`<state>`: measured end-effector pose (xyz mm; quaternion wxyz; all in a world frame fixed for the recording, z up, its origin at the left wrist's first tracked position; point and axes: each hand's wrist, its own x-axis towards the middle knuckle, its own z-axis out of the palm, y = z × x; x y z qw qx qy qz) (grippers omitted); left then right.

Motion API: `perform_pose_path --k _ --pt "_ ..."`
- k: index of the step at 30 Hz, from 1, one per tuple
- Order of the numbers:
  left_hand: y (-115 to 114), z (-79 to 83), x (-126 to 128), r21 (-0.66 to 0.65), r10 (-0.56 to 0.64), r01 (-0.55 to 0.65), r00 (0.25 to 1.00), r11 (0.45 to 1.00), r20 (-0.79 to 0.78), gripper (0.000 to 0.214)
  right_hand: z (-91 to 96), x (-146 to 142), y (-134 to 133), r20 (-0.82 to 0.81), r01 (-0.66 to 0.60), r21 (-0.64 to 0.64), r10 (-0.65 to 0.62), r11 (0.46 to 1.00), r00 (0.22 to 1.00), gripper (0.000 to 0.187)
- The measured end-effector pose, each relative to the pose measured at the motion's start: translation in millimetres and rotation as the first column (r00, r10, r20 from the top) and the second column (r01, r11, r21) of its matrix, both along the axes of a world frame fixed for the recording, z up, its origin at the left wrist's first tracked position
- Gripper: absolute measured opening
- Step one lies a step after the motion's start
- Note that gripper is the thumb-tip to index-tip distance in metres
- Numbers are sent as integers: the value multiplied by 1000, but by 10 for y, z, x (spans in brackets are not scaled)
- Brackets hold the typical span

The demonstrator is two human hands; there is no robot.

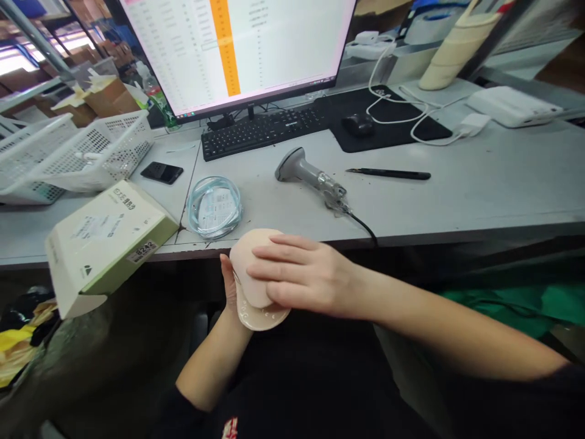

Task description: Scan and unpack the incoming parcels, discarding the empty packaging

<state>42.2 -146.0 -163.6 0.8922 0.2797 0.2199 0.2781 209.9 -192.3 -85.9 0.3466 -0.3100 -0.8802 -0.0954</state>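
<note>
In front of my body I hold a beige, rounded two-layer piece, with a smooth oval pad (250, 268) over a scalloped lower part (262, 318) that has small raised marks. My left hand (231, 289) grips it from the left and beneath; only the thumb shows, the other fingers are hidden. Across the pad's right side lies my right hand (311, 274), fingers stretched out flat, thumb out of sight. Just beyond, on the desk, rests a clear bluish coil (192, 210) of tubing around a white label.
An opened pale green box (109, 231) overhangs the desk's front edge at left. A phone (162, 172), white baskets (105, 152), a barcode scanner (311, 174) and black tweezers (388, 174) lie around. Behind stand a keyboard (265, 131), mouse (359, 125) and monitor (283, 49).
</note>
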Motion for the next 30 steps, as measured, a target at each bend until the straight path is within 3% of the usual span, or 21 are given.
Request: perform_pose_path --k 3,5,7,9,10,12,13,15,17,19,21,23,26,27,30 --pt "58 53 -61 -44 89 -87 995 995 42 85 -246 -14 -182 -18 74 -15 -74 997 997 13" --pt "62 73 -75 11 153 -152 988 988 -15 75 -430 -13 -258 -177 113 -98 -129 989 976 11" --pt "46 83 -61 102 247 -240 967 965 -61 69 -592 -39 -307 -426 96 -263 -205 960 881 32" --pt "19 88 -27 190 347 -329 935 925 -73 64 -701 -104 -342 -684 -91 -455 -282 886 673 54" --pt "3 88 -7 222 405 -383 913 896 -58 63 -731 -145 -354 -780 -249 -518 -332 819 530 60" --pt "-32 82 35 270 515 -503 857 821 30 64 -748 -225 -360 -859 -557 -504 -454 660 239 63" --pt "-50 73 56 285 554 -554 828 782 89 66 -740 -257 -352 -846 -649 -462 -520 604 118 63" --pt "-86 44 94 313 583 -604 795 733 170 69 -717 -295 -312 -774 -704 -423 -631 571 -46 58" --pt "-119 6 132 345 586 -602 794 720 162 69 -708 -307 -255 -718 -667 -436 -680 604 -147 44" --pt "-140 -30 164 350 597 -593 795 726 110 64 -725 -312 -207 -689 -627 -446 -692 639 -216 30" --pt "-145 -51 183 332 623 -605 779 723 63 55 -761 -324 -193 -670 -619 -436 -695 653 -261 32" --pt "-135 -55 181 322 671 -645 741 693 40 48 -801 -344 -216 -647 -665 -423 -719 616 -254 37" --pt "-107 -42 152 333 731 -703 680 629 54 42 -843 -376 -281 -629 -759 -405 -757 510 -174 42" --pt "-97 -35 143 335 738 -711 672 618 64 42 -849 -384 -299 -637 -763 -400 -752 509 -168 41" --pt "-74 -17 137 284 723 -708 688 647 69 36 -849 -386 -318 -690 -659 -399 -682 638 -243 38"
